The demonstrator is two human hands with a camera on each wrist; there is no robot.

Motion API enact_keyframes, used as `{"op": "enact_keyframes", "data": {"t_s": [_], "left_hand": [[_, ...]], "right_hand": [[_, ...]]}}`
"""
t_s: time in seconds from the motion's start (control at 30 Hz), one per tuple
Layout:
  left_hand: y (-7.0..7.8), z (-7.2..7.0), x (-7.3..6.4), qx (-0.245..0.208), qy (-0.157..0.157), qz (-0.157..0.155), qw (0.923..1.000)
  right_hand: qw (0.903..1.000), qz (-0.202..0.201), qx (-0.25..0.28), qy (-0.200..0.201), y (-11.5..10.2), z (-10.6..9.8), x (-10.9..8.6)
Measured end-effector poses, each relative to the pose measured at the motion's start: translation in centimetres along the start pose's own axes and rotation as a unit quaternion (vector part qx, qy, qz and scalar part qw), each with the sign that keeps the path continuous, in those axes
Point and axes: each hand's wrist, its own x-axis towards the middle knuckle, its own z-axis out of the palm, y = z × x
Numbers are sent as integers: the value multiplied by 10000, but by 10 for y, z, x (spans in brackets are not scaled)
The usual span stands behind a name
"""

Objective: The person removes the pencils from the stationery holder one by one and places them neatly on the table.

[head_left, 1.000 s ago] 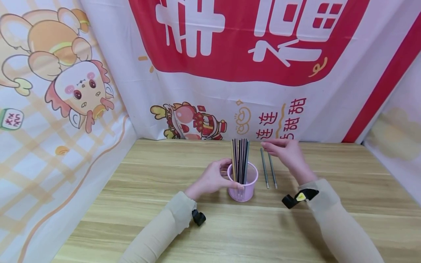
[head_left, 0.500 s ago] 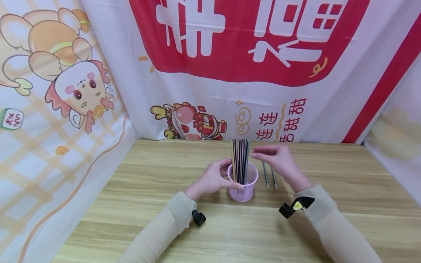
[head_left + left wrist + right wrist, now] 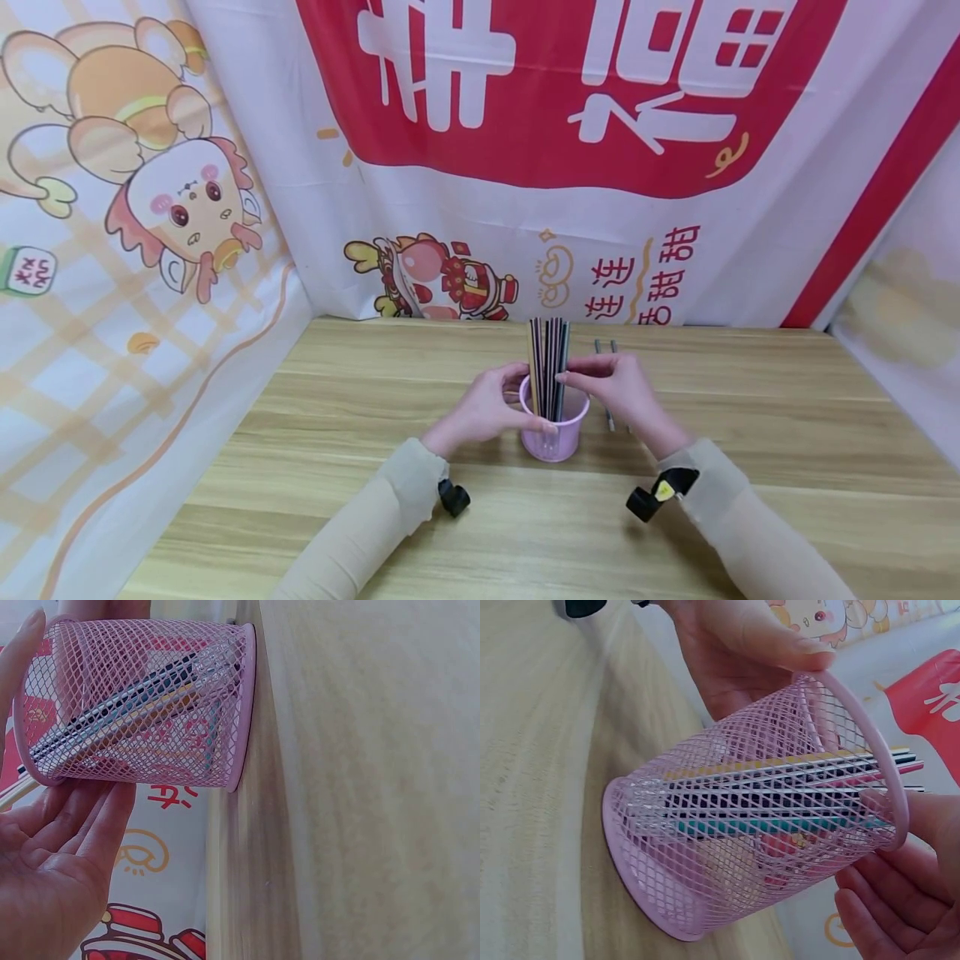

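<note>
A pink mesh pencil cup [image 3: 558, 442] stands upright on the table, holding a bundle of pencils [image 3: 547, 358]. My left hand [image 3: 480, 407] grips its left side, thumb across the front near the rim, fingers round the back. At the bundle's right edge, my right hand [image 3: 624, 393] pinches a teal pencil [image 3: 742, 825] between thumb and fingers. In the right wrist view that thumb overlaps the pencils near the cup's rim, and the other fingers lie below. The left wrist view shows the pencils leaning inside the mesh.
Two dark teal pencils [image 3: 609, 414] lie side by side on the wood-grain table [image 3: 375, 367], right of the cup and partly covered by my right hand. A printed cloth [image 3: 480, 200] hangs along the table's back edge. Another patterned cloth [image 3: 255, 358] hangs at the left.
My right hand has come left and toward me, from above the two lying pencils to the pencils in the cup. My left hand and the cup have stayed in place.
</note>
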Motion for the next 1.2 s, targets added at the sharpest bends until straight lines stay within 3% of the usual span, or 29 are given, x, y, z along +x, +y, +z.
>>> {"op": "enact_keyframes", "data": {"t_s": [0.6, 1.2], "left_hand": [[0, 0, 0, 123, 49, -53, 9999], [1, 1, 0, 145, 80, -71, 9998]], "right_hand": [[9993, 138, 118, 317, 10, 3, -1], [9979, 343, 280, 479, 5, -1, -3]]}}
